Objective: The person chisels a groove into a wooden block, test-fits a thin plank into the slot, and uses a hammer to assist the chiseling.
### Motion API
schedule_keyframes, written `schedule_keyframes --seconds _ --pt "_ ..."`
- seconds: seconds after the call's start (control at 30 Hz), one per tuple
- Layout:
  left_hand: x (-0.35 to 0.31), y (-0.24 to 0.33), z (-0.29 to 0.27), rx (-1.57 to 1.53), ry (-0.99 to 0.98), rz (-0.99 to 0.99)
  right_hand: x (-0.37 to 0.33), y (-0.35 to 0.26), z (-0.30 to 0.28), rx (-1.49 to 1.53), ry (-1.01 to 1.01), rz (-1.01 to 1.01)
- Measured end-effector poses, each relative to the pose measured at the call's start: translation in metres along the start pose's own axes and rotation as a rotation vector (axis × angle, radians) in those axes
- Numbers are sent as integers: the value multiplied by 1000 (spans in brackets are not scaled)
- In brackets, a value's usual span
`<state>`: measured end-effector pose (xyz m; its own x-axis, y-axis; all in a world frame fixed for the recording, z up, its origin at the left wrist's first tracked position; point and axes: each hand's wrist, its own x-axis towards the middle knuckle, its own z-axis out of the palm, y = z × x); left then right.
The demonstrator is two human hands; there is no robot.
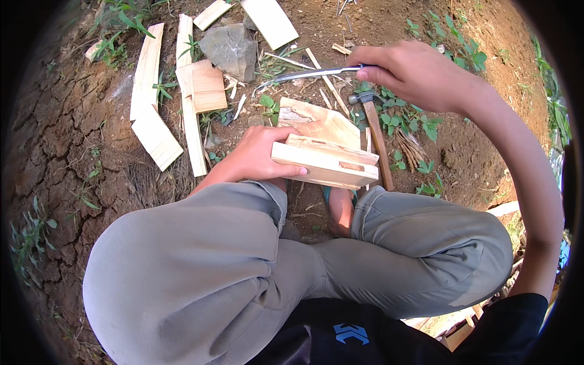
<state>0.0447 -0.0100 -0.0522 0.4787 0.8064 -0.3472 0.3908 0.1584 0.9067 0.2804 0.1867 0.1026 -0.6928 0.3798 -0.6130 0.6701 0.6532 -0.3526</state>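
Observation:
My left hand [258, 152] is closed around the left end of a pale wooden block [322, 166], thumb along its near face. A slot is cut in that face near the right end, and the block looks made of two pieces side by side. Just beyond it, a flat wooden board [319, 121] with one angled corner slants upward. Raised to the right, my right hand [404, 73] grips a long, slim, curved metal blade [304, 75], its hooked tip pointing left. The blade hangs above the board, apart from the block. My fingers hide its handle.
A claw hammer [377, 137] lies right of the block. Wooden boards [146, 79] and a small wooden square [208, 88] lie to the left, near a grey rock [230, 50]. Another board [271, 21] is farther off. Green weeds [459, 42] grow from the brown soil. My bent legs [420, 243] fill the near side.

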Motion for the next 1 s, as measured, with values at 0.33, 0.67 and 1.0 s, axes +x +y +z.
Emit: schedule_keyframes --seconds 0.33,0.67,1.0 --pt "1 1 16 -250 94 -66 -53 -9 69 461 33 -24" --pt "-1 -3 18 -390 130 -72 -23 -14 105 319 124 -108" --pt "5 -6 25 -464 151 1 -14 -12 122 128 302 -144"
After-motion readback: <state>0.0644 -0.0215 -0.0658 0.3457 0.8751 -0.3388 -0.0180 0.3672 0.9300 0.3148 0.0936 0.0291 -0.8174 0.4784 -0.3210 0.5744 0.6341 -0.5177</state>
